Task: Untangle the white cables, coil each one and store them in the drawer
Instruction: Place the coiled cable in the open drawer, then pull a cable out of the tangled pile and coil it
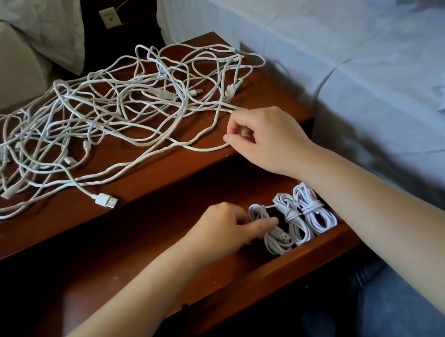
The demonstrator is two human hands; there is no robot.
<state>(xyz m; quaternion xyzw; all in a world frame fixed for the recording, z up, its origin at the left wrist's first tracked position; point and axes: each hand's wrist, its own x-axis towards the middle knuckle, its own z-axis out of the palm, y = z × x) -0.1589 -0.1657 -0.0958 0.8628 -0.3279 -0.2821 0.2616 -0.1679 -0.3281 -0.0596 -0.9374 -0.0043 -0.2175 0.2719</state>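
- While my left hand (225, 227) gripped a coiled cable (275, 236) in the drawer (264, 276), my right hand (266, 136) pinched a loose strand (205, 148).
- The tangle (88, 123) lay left of and beyond that hand (strand running leftward), nearer the right.

I see my right hand (268, 142) pinching a loose cable (205, 148) at the front edge of the bench (158, 179), where the tangle (105, 120) of white cables sprawls. My left hand (225, 227) grips a coiled cable (273, 238) in the open drawer (264, 276), just beside two more coils (311, 209).
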